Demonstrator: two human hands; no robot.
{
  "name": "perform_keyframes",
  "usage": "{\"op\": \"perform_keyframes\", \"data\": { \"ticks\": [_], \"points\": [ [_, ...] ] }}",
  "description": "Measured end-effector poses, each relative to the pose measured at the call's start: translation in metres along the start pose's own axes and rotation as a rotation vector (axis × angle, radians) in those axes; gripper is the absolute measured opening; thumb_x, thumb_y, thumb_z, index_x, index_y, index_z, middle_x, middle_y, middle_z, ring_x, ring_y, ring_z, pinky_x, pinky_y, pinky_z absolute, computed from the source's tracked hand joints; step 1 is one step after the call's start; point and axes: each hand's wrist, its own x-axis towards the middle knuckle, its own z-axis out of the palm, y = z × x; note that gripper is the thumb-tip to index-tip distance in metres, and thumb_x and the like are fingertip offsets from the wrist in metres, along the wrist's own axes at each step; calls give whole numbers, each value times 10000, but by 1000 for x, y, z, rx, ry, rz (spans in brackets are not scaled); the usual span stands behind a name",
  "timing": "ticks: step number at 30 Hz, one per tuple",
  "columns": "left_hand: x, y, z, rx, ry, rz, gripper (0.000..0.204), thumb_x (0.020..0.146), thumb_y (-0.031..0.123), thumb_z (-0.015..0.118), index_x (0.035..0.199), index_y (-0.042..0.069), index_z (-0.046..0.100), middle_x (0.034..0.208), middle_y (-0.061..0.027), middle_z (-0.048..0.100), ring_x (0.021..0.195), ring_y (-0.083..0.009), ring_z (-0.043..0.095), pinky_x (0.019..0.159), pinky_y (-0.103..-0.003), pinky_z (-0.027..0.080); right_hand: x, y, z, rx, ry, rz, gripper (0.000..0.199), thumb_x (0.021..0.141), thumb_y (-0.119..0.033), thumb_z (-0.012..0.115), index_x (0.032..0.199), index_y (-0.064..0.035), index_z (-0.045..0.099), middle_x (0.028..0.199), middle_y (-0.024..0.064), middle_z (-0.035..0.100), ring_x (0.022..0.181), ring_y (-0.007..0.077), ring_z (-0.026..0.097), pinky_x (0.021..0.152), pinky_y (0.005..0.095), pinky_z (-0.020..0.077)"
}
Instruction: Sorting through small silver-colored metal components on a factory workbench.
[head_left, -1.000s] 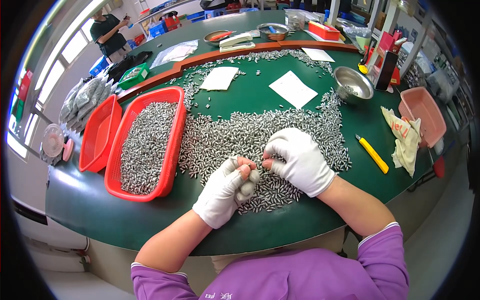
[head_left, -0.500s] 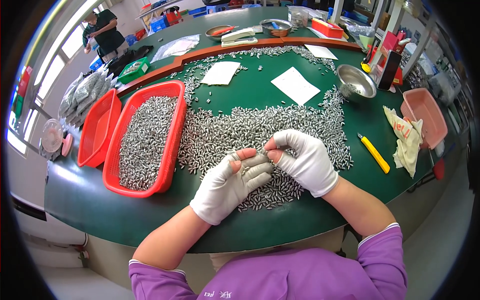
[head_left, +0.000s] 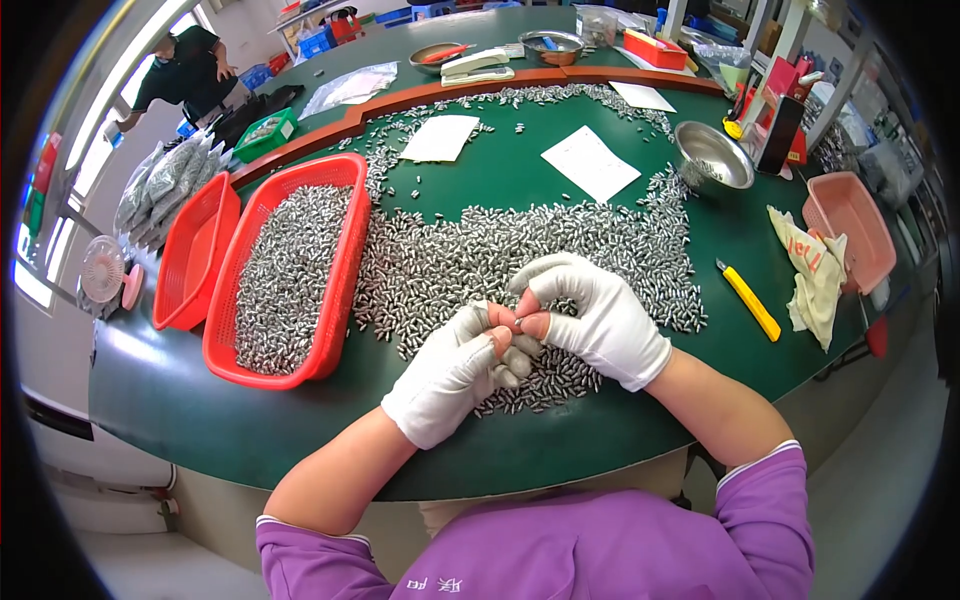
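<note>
Both my hands wear white gloves that leave the thumb and index fingertips bare, and they meet over a spread of small silver metal parts (head_left: 480, 250). Between the thumb and index finger of my right hand (head_left: 605, 325) is a small metal part (head_left: 517, 322), pinched. My left hand (head_left: 445, 375) is closed just beside it, fingers curled and fingertips close to the right ones; whatever lies inside is hidden. To the left, a red plastic basket (head_left: 358, 210) is filled with the same kind of parts.
Left stand another red basket (head_left: 190, 265), bagged parts (head_left: 165, 195) and a small fan (head_left: 103, 270). Right lie a yellow utility knife (head_left: 750, 302), a cloth (head_left: 812, 270), a pink basket (head_left: 850, 215) and a metal bowl (head_left: 735, 165). Paper sheets (head_left: 590, 163) lie beyond. A co-worker (head_left: 190, 75) stands far left.
My left fingers have curled in from a more open palm, and both hands' fingertips have drawn together slightly lower. The co-worker at far left has changed posture, one arm reaching out.
</note>
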Motion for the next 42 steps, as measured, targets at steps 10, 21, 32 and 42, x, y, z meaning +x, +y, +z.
{"op": "perform_keyframes", "data": {
  "ticks": [10, 21, 32, 42],
  "points": [
    [-1, 3, -1, -16, 23, -53, 248, 887, 249, 669, 1028, 123, 508, 920, -5, 583, 765, -80, 541, 684, -201, 452, 0, 1, 1, -132, 16, -123, 166, 737, -80, 761, 877, -64, 673, 1002, 90, 636, 924, 227, 617, 820, 322, 493],
    [0, 0, -4, -10, 21, -24, 297, 881, 259, 673, 1071, 106, 505, 982, -10, 597, 802, -80, 553, 703, -217, 459, 6, -7, 0, -329, 122, -355, 179, 680, -74, 751, 844, -68, 681, 908, 78, 651, 841, 263, 627, 742, 351, 516],
    [-1, 2, -2, 28, 25, -8, 266, 888, 243, 667, 1044, 97, 508, 989, -17, 601, 846, -94, 570, 773, -241, 486, 10, -10, -4, -434, 57, -502, 195, 661, -104, 741, 832, -56, 660, 906, 101, 638, 830, 295, 625, 727, 382, 517],
    [8, -6, -10, -306, -123, 88, 436, 837, 245, 702, 1177, 73, 489, 1125, -59, 546, 1063, -194, 535, 1000, -347, 391, 11, -17, 4, -646, 71, -624, 189, 611, -125, 694, 780, -70, 631, 905, 66, 609, 845, 267, 609, 679, 390, 501]
  ]
}}
